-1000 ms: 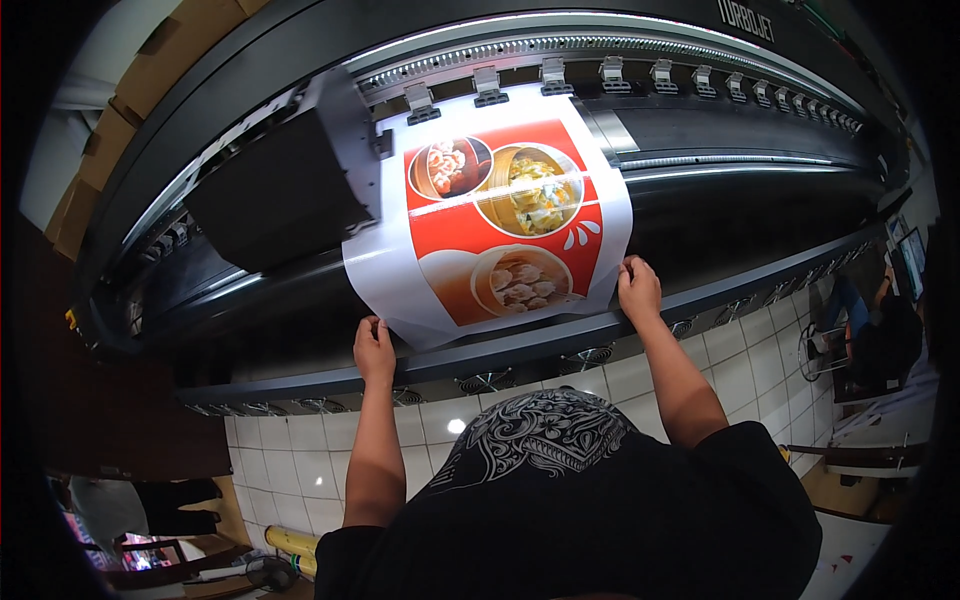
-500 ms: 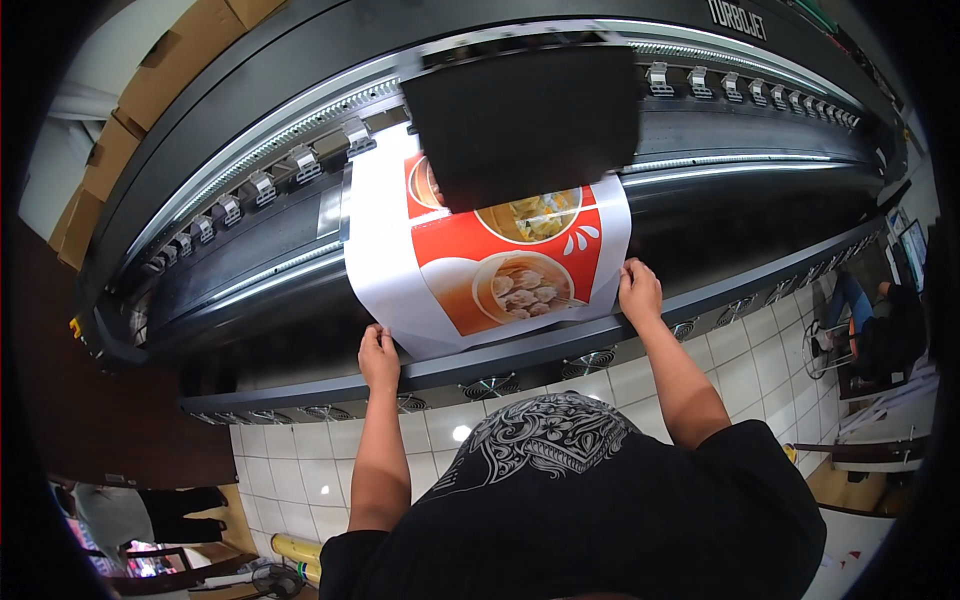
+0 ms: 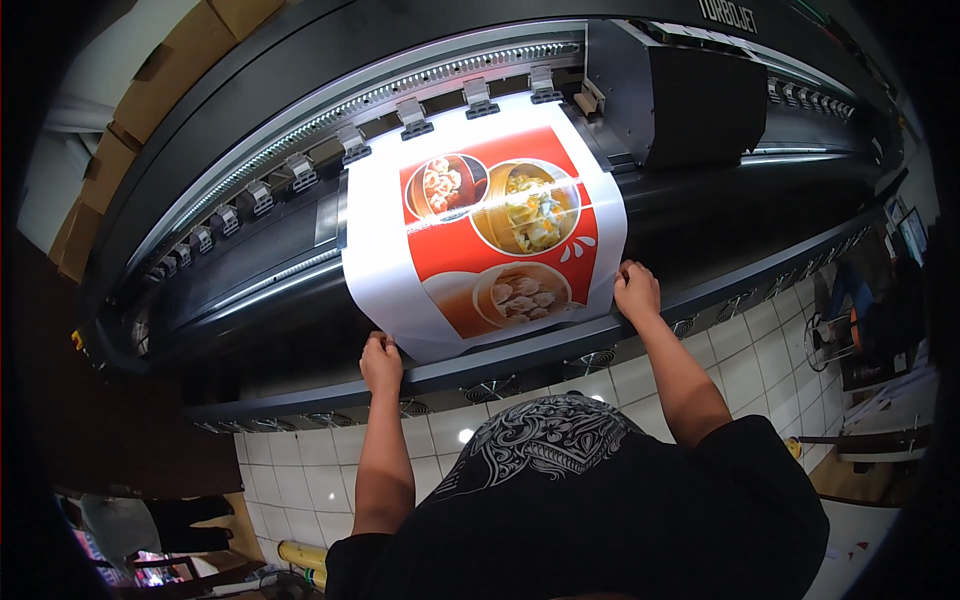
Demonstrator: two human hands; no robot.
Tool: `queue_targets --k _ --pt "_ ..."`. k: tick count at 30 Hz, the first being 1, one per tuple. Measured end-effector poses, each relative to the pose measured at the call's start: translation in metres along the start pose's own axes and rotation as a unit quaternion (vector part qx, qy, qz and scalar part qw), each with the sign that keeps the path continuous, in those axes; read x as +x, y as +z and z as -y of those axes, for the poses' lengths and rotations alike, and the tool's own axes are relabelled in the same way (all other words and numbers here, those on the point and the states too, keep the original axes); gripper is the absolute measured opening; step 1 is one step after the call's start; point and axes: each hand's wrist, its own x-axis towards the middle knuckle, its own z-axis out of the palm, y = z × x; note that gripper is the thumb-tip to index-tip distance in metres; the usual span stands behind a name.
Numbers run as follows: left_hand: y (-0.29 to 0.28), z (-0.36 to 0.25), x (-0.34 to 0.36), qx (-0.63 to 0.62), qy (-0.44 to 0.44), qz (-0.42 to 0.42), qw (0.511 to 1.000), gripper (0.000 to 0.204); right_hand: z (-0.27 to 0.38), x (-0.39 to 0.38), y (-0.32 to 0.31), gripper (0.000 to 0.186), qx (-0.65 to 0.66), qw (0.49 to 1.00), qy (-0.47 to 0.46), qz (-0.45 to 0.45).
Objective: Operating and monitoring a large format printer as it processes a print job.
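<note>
A glossy white printed sheet (image 3: pixel 425 245), with a red panel showing round bowls of dumplings and other food, comes out of a wide-format printer (image 3: pixel 270 60) and curves down over its front. My left hand (image 3: pixel 381 362) is closed at the sheet's lower left corner, fingers bent around its edge. At the lower right edge, my right hand (image 3: pixel 638 291) pinches the sheet, its thumb side against the paper. The black print carriage (image 3: pixel 705 105) stands to the right of the sheet, leaving the whole printed panel exposed.
Metal pinch rollers (image 3: pixel 415 118) line the printer bed behind the sheet. A dark front bar (image 3: pixel 290 395) with several fans (image 3: pixel 490 390) runs between my body and the printer. Cardboard boxes (image 3: pixel 170 65) are at the far left. People show at both lower sides.
The print carriage has slid right, off the sheet, uncovering the upper bowls and several pinch rollers. Both my hands stay at the sheet's edges, nearly unmoved.
</note>
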Motion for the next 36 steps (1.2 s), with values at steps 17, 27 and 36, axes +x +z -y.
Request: queue_targets --k 17,27,36 --pt "0.0025 0.0043 0.0005 -0.078 0.020 -0.044 0.996 0.020 -0.0014 -0.0002 0.0000 0.012 0.071 0.996 -0.023 -0.044" --pt "0.0009 0.0024 0.0006 -0.090 0.018 -0.041 0.995 0.020 -0.0007 -0.0002 0.0003 0.013 0.070 0.996 -0.015 -0.046" --pt "0.0002 0.0024 0.0031 -0.050 0.019 -0.021 0.998 0.019 0.0023 0.0019 -0.0018 0.014 0.035 0.999 -0.007 -0.028"
